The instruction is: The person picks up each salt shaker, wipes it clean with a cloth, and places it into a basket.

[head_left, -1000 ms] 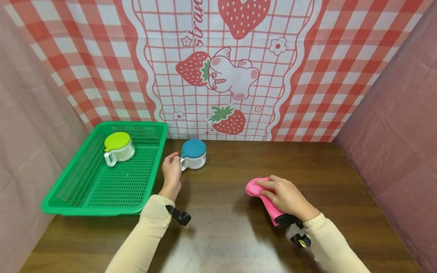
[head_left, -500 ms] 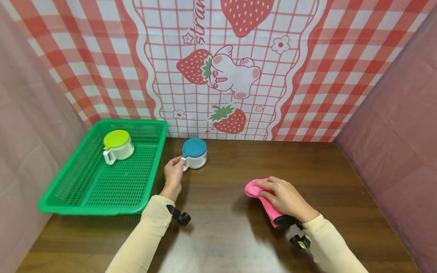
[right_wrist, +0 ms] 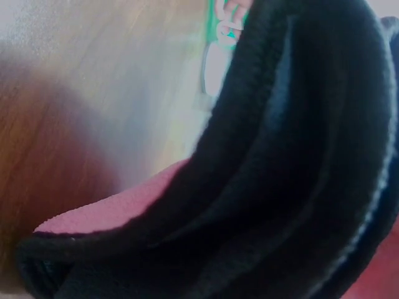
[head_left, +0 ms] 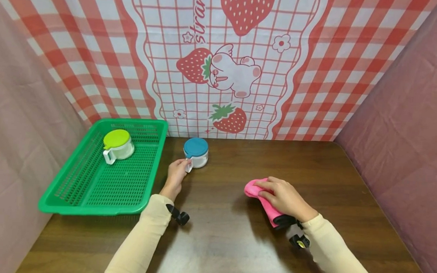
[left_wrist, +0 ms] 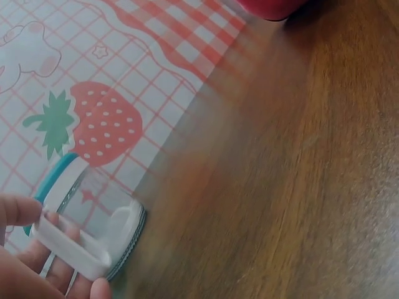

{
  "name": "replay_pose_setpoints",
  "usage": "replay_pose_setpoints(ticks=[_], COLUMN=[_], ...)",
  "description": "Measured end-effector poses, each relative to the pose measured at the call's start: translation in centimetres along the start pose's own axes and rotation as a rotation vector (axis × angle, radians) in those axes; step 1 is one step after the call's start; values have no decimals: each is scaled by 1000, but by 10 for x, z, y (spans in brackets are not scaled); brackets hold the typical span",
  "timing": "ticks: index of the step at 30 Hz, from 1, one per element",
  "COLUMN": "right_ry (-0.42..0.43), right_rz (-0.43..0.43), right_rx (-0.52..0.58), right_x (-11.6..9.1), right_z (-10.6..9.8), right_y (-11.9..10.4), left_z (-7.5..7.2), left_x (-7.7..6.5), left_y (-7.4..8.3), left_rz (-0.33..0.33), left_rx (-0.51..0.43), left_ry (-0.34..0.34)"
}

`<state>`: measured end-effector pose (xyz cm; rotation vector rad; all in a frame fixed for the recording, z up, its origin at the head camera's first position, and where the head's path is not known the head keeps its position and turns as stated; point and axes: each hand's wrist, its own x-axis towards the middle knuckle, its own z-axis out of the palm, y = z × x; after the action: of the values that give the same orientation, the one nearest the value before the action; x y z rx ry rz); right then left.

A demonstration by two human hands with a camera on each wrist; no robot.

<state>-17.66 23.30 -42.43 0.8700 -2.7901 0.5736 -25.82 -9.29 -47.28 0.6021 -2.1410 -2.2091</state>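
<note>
My left hand [head_left: 175, 176] holds the white handle of a small clear seasoning jar [head_left: 196, 147] with a blue lid, upright on the table. In the left wrist view, fingers [left_wrist: 61, 271] curl round the handle of this jar [left_wrist: 103, 202]. On the right, my right hand [head_left: 287, 199] grips a folded pink cloth [head_left: 253, 189] whose other side looks black. Its dark folds [right_wrist: 274, 174] fill much of the right wrist view. The cloth's lower end hides under that hand.
A green plastic basket [head_left: 152, 174] stands at the left. Inside it, near the back, sits a similar jar [head_left: 117, 144] with a lime-green lid. The brown wooden table [head_left: 221, 234] ends at a checked strawberry curtain [head_left: 315, 96] behind; pink drapes flank both sides.
My left hand has moved slightly right and taken hold of the handle of the blue-lidded jar, which has turned or shifted very slightly right. The right hand and cloth have stayed nearly still.
</note>
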Motion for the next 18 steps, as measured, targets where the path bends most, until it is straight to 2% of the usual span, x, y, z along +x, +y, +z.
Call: replay_pose_setpoints(ticks=[11, 18], right_ry=[-21, -23], right_rz=[36, 42], right_rx=[20, 19], right_x=[-3, -4], right_z=[-1, -1], right_y=[1, 3], left_z=[0, 3], left_x=[5, 6], left_y=[-1, -2], left_rz=[-47, -47], left_rx=[-67, -103], left_ry=[-88, -123])
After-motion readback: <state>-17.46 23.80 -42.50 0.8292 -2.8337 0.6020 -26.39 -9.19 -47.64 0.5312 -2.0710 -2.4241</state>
